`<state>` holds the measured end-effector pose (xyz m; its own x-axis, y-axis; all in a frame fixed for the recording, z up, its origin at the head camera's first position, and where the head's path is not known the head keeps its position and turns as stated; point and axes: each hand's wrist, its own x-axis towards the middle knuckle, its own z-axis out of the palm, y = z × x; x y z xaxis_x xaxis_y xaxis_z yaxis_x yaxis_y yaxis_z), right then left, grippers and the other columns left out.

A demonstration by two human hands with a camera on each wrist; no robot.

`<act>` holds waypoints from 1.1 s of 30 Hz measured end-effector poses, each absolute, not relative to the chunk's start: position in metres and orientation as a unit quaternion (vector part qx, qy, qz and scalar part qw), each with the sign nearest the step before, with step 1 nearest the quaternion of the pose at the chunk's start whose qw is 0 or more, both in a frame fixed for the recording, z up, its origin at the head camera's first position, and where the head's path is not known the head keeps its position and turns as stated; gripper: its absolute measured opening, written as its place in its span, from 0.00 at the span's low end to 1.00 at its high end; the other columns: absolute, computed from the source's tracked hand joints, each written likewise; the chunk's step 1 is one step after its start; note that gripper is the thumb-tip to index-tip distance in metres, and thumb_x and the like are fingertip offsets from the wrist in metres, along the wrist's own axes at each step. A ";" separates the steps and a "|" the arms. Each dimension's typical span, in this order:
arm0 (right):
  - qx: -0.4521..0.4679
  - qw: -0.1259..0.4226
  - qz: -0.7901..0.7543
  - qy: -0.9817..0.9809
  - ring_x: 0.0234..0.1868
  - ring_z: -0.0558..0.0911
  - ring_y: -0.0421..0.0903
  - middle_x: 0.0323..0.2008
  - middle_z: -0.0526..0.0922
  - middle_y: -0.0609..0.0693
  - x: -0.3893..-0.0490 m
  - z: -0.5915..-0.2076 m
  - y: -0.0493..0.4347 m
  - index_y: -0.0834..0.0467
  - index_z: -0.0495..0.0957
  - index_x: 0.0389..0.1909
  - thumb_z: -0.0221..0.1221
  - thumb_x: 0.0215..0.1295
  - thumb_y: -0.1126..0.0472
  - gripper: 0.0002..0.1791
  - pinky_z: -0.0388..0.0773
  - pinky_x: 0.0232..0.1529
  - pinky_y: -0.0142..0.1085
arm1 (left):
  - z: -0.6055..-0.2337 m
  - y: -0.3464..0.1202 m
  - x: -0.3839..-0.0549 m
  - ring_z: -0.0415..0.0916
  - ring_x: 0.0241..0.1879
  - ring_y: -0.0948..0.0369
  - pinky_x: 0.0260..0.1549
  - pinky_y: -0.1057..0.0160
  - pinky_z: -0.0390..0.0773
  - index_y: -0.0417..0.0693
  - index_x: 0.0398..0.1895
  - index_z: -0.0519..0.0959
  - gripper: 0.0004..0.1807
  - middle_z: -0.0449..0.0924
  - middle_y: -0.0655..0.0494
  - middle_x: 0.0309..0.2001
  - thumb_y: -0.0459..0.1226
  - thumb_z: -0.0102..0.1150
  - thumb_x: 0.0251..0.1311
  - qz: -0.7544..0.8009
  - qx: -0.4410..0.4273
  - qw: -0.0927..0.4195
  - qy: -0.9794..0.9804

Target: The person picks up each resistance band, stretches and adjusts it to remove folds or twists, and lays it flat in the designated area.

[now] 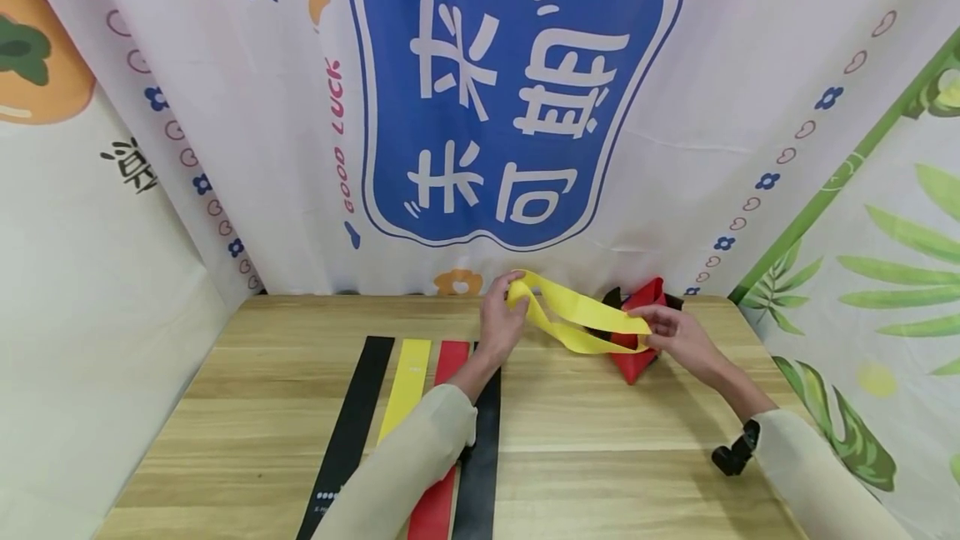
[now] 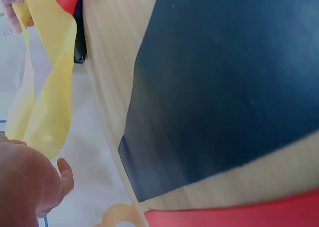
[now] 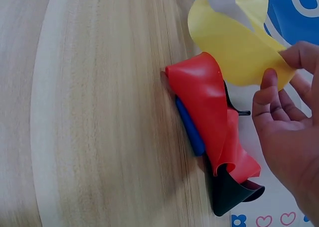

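Observation:
A yellow elastic band (image 1: 573,304), looped and twisted, stretches between my two hands above the back of the table. My left hand (image 1: 501,317) grips its left end. The other end is pinched between the thumb and fingers of my right hand (image 3: 289,105). Just below my right hand, a folded red band (image 3: 199,97) lies bunched on the table. A black band (image 3: 232,192) shows at its end, and a blue piece (image 3: 189,125) pokes out from under it.
Several flat bands lie side by side on the wooden table (image 1: 600,457): black (image 1: 352,423), yellow (image 1: 405,382), red (image 1: 433,507) and another black one (image 1: 480,457). My left forearm crosses over them. A printed cloth (image 1: 720,107) hangs along the table's back edge.

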<state>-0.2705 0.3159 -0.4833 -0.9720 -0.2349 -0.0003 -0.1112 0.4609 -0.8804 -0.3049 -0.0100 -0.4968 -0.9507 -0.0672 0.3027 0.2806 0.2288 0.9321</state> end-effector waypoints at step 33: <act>-0.057 -0.005 -0.455 0.889 0.35 0.79 0.47 0.38 0.87 0.55 -0.276 -0.484 0.312 0.65 0.85 0.50 0.73 0.66 0.59 0.18 0.78 0.31 0.31 | -0.487 -0.034 -0.288 0.77 0.58 0.54 0.58 0.57 0.83 0.47 0.69 0.78 0.29 0.77 0.50 0.67 0.23 0.66 0.66 -0.575 -0.188 0.082 -0.792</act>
